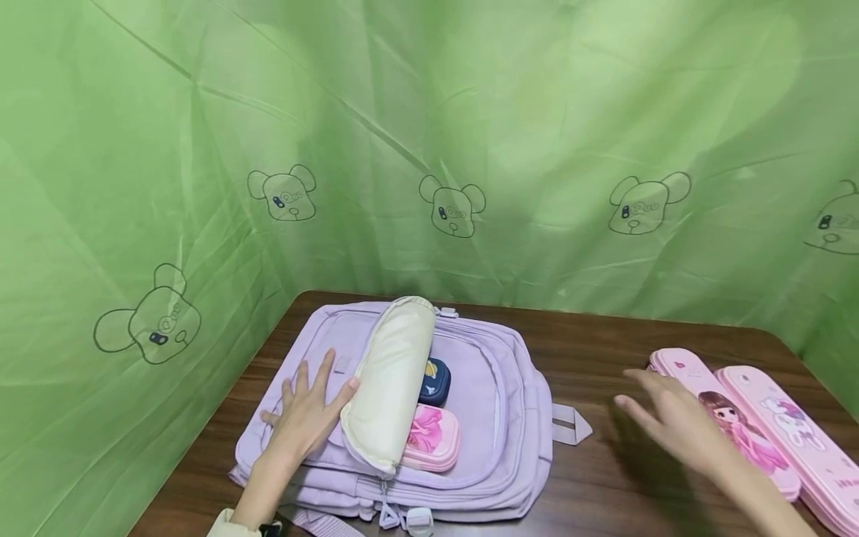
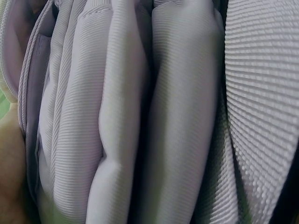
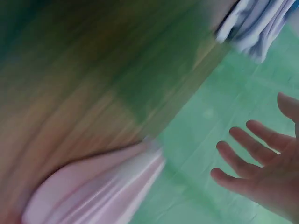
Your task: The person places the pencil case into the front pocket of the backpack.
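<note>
The left hand (image 1: 305, 414) lies fingers spread on the bag (image 1: 473, 373), thumb at the flap (image 1: 391, 380); the right hand (image 1: 674, 426), fingers parted, hovers beside the doll case (image 1: 750, 436)

Backpack (image 1: 476, 365) on table (image 1: 584, 335), two cases (image 1: 439, 440) partly under its flap (image 1: 392, 380), two more cases (image 1: 798, 425) at right

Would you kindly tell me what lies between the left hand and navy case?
In the head view, the cream flap lies between the left hand and the navy case.
</note>
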A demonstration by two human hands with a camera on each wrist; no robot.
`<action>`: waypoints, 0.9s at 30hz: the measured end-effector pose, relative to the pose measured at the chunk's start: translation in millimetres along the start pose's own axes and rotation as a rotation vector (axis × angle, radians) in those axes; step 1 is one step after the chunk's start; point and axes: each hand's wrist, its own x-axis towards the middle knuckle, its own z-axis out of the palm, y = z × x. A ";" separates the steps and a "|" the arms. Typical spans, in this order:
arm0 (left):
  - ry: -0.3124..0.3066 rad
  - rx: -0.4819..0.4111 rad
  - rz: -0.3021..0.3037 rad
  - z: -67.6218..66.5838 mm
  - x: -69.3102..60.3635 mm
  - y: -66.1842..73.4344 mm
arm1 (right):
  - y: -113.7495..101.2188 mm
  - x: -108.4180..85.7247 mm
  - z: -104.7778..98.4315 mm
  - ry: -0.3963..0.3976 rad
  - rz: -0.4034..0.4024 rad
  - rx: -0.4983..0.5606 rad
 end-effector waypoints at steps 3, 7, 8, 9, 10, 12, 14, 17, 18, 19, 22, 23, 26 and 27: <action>0.006 0.000 0.000 0.6 -1.1 -0.2 | 26.6 -15.4 -7.8 0.011 0.067 -0.058; 0.006 0.008 -0.003 1.0 -1.7 -1.3 | 55.3 -38.4 -13.6 0.029 0.164 -0.123; 0.006 0.008 -0.002 0.9 -1.5 -1.4 | 60.6 -44.1 -14.0 0.035 0.186 -0.128; 0.004 0.009 -0.002 0.8 -1.2 -1.5 | 65.3 -49.3 -14.3 0.040 0.196 -0.135; 0.003 0.010 0.001 0.7 -0.9 -1.5 | 69.1 -53.9 -14.4 0.038 0.206 -0.148; 0.002 0.009 0.004 0.6 -0.3 -1.3 | 75.0 -61.4 -13.7 0.036 0.223 -0.163; 0.002 0.007 0.006 0.4 0.2 -1.9 | 77.8 -64.9 -13.0 0.010 0.257 -0.161; -0.004 0.004 0.004 0.5 0.3 -2.9 | 80.0 -66.7 -12.0 -0.040 0.308 -0.153; -0.007 0.004 0.003 0.6 0.2 -3.1 | 80.2 -67.1 -11.8 -0.056 0.317 -0.148; -0.008 0.003 0.003 0.6 0.2 -3.3 | 80.3 -67.6 -11.8 -0.075 0.329 -0.142; -0.012 0.002 0.005 0.8 -0.1 -3.4 | 81.5 -70.3 -11.4 -0.090 0.317 -0.125; -0.012 0.001 0.006 0.9 0.0 -3.4 | 81.8 -71.4 -11.2 -0.091 0.310 -0.122; -0.008 0.002 0.010 0.9 0.6 -3.1 | 83.4 -74.9 -10.0 -0.098 0.271 -0.135; -0.007 0.002 0.011 0.9 0.8 -3.1 | 83.9 -76.2 -9.3 -0.100 0.254 -0.148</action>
